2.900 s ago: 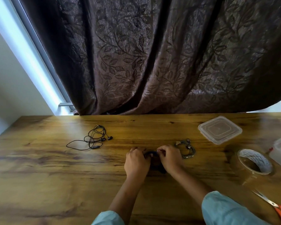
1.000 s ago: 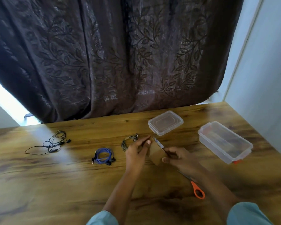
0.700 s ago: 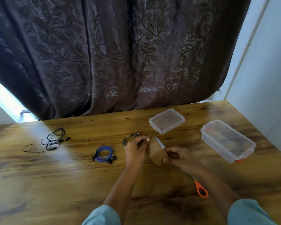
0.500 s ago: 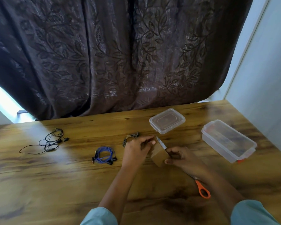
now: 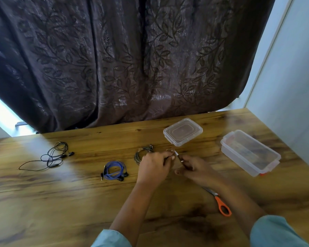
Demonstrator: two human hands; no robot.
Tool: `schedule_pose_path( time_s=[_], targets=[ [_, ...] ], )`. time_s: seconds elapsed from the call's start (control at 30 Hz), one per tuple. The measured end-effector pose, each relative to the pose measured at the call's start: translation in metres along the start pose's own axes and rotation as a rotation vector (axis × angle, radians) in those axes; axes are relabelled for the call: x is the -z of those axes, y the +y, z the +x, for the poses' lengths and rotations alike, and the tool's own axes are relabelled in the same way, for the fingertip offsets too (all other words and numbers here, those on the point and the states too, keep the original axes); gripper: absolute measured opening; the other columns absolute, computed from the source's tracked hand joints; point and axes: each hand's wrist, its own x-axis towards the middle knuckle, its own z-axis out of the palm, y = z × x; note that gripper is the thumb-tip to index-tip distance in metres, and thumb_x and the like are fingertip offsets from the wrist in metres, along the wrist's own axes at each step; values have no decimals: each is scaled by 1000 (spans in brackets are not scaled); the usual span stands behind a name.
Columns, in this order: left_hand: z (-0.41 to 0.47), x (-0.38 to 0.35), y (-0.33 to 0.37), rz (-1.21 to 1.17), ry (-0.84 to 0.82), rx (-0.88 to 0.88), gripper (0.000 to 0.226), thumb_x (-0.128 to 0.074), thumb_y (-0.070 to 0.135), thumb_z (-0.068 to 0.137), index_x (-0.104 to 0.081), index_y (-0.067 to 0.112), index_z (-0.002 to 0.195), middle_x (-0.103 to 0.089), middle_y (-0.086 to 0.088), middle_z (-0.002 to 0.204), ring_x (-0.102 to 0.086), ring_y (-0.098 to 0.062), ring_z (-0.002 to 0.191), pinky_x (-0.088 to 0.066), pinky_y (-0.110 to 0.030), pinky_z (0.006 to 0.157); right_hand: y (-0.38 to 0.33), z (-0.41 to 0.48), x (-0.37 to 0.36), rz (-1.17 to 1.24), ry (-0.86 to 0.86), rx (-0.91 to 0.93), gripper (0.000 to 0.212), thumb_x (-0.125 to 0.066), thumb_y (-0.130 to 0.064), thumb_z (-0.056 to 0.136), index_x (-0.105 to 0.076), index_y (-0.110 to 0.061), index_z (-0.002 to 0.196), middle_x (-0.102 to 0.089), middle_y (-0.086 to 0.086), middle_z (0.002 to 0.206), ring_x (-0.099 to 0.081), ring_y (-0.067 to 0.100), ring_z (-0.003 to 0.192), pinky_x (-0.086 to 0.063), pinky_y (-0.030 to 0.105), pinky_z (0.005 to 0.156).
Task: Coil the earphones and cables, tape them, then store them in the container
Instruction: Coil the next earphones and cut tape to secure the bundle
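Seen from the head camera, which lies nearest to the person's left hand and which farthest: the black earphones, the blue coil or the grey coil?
1. Grey coil, right beside the left hand, at its far left edge.
2. Blue coil, further left on the table.
3. Black earphones, uncoiled, far left.

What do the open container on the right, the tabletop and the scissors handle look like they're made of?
The container looks like clear, slightly frosted plastic: the wood shows through its walls. The tabletop is wood or wood-look laminate, with grain, knots and sheen. The scissors handle is probably smooth plastic, judging by its uniform orange.
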Motion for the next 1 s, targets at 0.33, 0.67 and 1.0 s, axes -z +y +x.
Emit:
schedule_pose_path(
  time_s=[0.33,0.67,1.0],
  targets=[
    [-7,-7,11,88,132,-55,22,-51,25,91,-72,20,90,-70,2,71,-64,-16,59,-48,-26,51,-3,-1,-1,-17,41,21,21,-67,-13,86,-63,-23,105,-71,-2,91,-67,8,86,-50,27,77],
    [1,-11,11,114,143,2,24,-48,26,91,-69,17,84,-67,1,67,-62,-17,56,-51,-29,51,-2,-1,-4,-16,73,23,24,-68,-14,86,-64,-17,110,-73,5,99,-68,16,94,-53,41,88],
    [6,2,11,90,15,10,23,-52,32,93,-71,20,90,-71,4,73,-64,-13,65,-49,-24,60,-2,-1,-6,-81,65,17,30,-68,-25,86,-60,-18,115,-70,16,100,-66,30,95,-51,47,85]
  ],
)
